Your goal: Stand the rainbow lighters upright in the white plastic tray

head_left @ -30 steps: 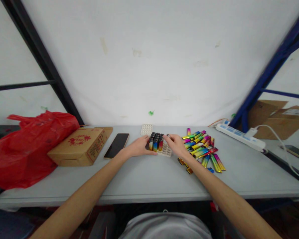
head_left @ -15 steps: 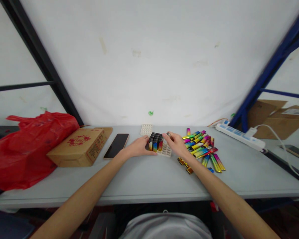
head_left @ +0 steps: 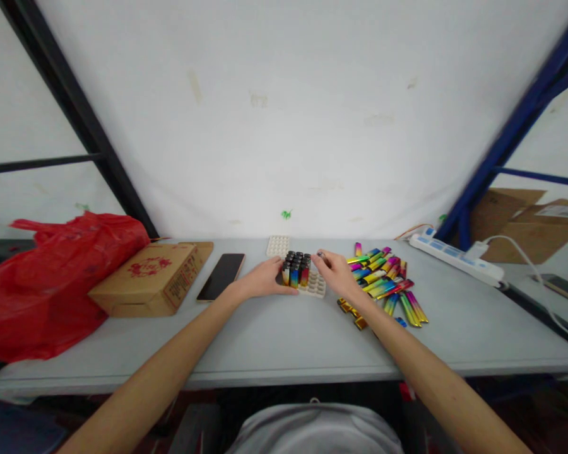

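Note:
A white tray with round holes [head_left: 316, 287] lies on the table in front of me. Shiny gradient-coloured lighter-like tubes [head_left: 295, 272] with black tops stand upright close together in its left part. My left hand [head_left: 265, 277] is curled around the tray's left end, thumb along the front and fingers behind. Above the tray's right side, my right hand [head_left: 335, 271] pinches one such tube, its dark end poking out above the fingertips; the rest of it is hidden by the hand. A loose pile of metallic rainbow tubes [head_left: 376, 277] lies just right of my right hand.
Behind stands a second white holed tray [head_left: 278, 246] near the wall. To the left are a dark phone [head_left: 221, 277], a cardboard box [head_left: 146, 280] and a red plastic bag [head_left: 52, 284]. A white power strip [head_left: 457, 258] lies at the right.
My right hand has shifted very slightly right, still pinching the tube. My left hand stays around the tray, and the pile looks the same.

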Motion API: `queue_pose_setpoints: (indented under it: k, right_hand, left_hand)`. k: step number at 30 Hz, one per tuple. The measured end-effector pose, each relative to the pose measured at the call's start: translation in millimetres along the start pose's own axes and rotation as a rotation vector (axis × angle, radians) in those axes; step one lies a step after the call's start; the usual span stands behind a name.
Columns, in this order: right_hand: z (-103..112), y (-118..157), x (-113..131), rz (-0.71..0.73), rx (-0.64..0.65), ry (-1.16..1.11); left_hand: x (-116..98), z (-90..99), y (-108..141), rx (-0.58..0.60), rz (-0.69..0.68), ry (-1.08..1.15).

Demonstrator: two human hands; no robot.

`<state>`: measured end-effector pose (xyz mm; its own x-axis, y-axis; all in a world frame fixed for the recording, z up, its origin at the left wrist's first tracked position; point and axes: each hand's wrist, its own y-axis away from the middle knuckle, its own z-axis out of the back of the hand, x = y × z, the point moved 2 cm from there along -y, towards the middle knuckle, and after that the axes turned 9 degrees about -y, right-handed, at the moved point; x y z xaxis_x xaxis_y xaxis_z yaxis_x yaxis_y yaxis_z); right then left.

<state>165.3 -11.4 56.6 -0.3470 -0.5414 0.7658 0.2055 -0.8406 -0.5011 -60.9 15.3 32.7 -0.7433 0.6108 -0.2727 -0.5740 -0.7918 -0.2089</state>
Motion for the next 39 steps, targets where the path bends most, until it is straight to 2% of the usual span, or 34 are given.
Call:
queue_pose_setpoints:
  k: [6,13,20,33,39]
  right_hand:
    - [8.1,0.8,7.4,0.017,0.1,-0.023]
    - [14.5,0.9,19.6,0.238,0.158,0.072]
    - [8.8,3.1,16.4,0.112,0.273,0.028]
    - [6.4,5.2,4.5,0.076,0.39,0.015]
    - [5.5,1.1,-4.6,0.07,0.345,0.14]
  left_hand:
    - [-0.4,0.5,0.0,0.006,-0.004,-0.011]
    - [1.5,-1.0,-0.3,0.003,-0.029,0.005]
    - [2.0,-0.8,-0.1,-0.012,-0.013,0.008]
    - [1.2,-1.3,0.1,0.0,-0.01,0.007]
    - [2.2,-1.7,0.4,-0.001,0.005,0.002]
